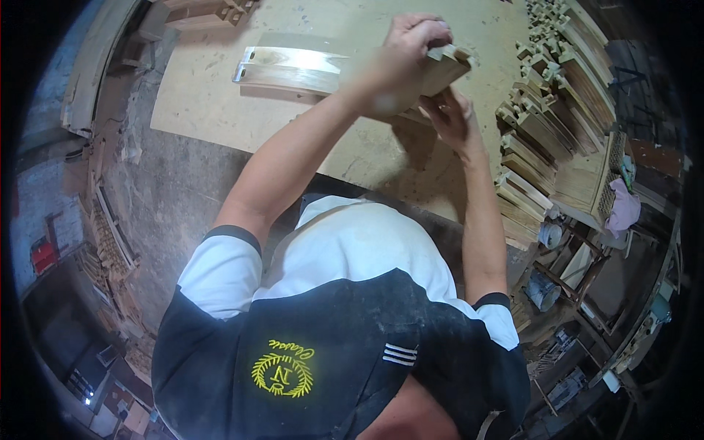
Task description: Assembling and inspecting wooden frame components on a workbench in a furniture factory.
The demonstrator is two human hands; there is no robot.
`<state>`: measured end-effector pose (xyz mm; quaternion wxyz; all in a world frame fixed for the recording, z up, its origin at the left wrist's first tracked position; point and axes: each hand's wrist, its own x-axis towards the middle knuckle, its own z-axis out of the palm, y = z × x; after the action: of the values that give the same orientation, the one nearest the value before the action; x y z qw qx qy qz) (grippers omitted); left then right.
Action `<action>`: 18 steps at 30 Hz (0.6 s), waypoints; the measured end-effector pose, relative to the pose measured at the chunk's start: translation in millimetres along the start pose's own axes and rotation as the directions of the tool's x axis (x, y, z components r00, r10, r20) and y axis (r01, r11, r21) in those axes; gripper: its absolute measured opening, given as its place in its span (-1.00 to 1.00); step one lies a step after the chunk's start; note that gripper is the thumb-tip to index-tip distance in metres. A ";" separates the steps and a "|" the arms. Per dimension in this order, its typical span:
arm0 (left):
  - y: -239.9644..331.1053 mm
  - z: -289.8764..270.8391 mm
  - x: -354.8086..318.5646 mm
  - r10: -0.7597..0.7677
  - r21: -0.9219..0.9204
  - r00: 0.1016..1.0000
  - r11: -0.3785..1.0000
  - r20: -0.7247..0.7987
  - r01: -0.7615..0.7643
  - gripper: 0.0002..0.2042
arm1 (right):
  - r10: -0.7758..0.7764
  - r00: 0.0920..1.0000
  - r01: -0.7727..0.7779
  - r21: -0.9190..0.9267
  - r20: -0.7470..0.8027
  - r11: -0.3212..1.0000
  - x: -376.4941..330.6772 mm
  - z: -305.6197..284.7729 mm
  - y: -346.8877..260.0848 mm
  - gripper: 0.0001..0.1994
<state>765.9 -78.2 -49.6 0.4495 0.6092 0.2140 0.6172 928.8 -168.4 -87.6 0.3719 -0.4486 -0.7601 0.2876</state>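
The left hand (418, 35) is curled over the upper side of a wooden piece (446, 71), gripping it, while the right hand (453, 121) reaches it from below, fingers apparently supporting its underside; holding it from opposite sides probably keeps the tilted end steady above the bench (198, 88). Left of the hands, a pale slotted length (290, 66) stretches across the bench; the left forearm and a blurred patch hide whether it joins the held piece. Farther left, more wooden parts (209, 16) lie near the far edge. On the right, notched lengths (550, 106) are piled in a long row, many ends facing the hands, an arrangement that likely leaves them within easy reach.
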 end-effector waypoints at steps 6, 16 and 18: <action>2.4 -25.0 0.1 0.172 0.314 0.974 0.926 0.149 -0.212 -0.81 | -0.060 0.997 0.055 -0.095 -0.048 0.994 3.6 9.5 -3.0 -0.73; 19.6 -11.7 -25.9 -0.106 0.009 0.986 0.994 0.131 0.105 -0.69 | -0.239 0.971 0.235 -0.124 -0.017 0.964 3.5 17.5 8.5 -0.70; 34.1 -14.1 -23.1 0.270 0.366 0.947 0.875 0.175 -0.317 -0.64 | -0.209 0.978 0.208 -0.119 0.008 0.971 1.1 18.5 10.7 -0.68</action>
<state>739.1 -110.2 -37.3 0.2323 0.7471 0.2104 0.5862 918.3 -164.7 -105.8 0.3744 -0.3883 -0.8179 0.2002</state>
